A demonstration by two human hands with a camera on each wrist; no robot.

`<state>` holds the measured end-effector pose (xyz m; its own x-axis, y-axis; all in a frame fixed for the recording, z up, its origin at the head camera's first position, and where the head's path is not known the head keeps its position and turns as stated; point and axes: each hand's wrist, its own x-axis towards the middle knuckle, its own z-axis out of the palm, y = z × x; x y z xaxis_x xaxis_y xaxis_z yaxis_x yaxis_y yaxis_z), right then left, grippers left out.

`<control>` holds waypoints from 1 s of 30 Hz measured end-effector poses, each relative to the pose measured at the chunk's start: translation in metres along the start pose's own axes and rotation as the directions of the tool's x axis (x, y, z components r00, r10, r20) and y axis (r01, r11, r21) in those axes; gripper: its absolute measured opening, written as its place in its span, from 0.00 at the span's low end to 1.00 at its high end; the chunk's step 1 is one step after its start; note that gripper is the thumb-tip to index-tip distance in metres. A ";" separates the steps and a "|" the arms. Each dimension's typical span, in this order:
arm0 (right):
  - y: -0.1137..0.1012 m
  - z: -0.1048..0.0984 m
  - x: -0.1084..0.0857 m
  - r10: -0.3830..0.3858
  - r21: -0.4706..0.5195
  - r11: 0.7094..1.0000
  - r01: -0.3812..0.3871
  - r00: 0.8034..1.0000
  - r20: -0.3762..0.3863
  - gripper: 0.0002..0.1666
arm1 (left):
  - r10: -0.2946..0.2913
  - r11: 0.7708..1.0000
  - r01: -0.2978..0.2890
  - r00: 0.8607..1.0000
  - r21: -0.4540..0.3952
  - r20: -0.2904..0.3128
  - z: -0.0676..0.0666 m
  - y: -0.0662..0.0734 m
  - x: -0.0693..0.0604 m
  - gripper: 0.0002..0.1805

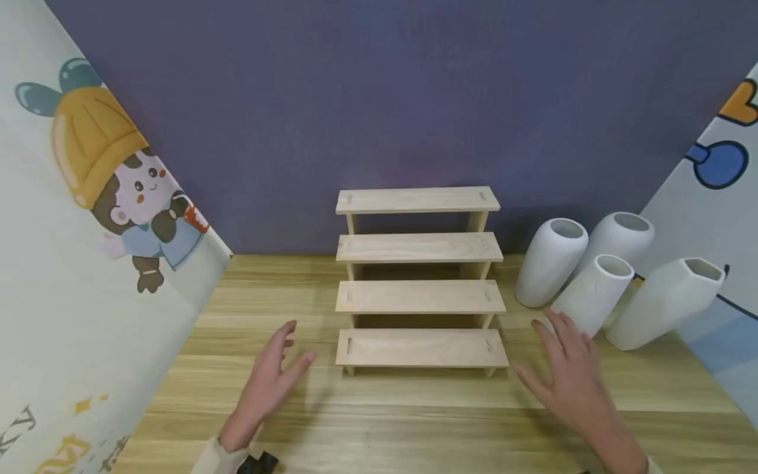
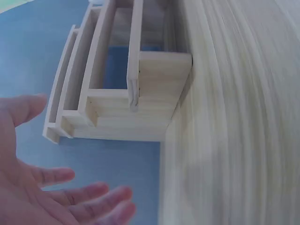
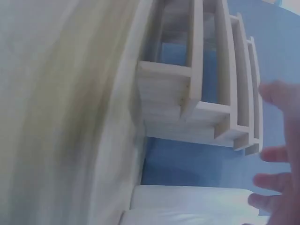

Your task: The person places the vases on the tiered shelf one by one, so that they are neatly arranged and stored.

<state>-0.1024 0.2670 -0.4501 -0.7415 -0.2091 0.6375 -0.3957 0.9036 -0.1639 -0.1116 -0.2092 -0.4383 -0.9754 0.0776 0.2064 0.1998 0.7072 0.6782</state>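
Note:
A pale wooden stepped shelf with several tiers stands on the table against the dark back wall. To its left, my left hand hovers with fingers spread, holding nothing; in the left wrist view that hand shows beside the shelf's side. On the shelf's right, my right hand is spread too, with nothing in it, its fingertips overlapping the nearest white vase in the head view. Whether they touch cannot be told. The right wrist view shows the fingers apart from the shelf.
More white vases stand grouped at the right: one nearest the shelf, one behind, and an angular one leaning in view at far right. A cartoon-printed panel bounds the left side, another the right. The wooden table extends in front.

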 end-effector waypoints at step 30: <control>0.027 -0.038 0.045 0.231 0.153 0.973 -0.174 0.793 -0.563 0.42 | -0.196 0.704 0.416 0.893 -0.576 0.406 0.029 -0.011 0.011 0.29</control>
<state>-0.1260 0.2965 -0.3980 -0.3743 0.2535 0.8920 -0.3388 0.8580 -0.3860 -0.1270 -0.1963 -0.4639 -0.9478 0.2161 -0.2345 -0.2111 0.1258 0.9693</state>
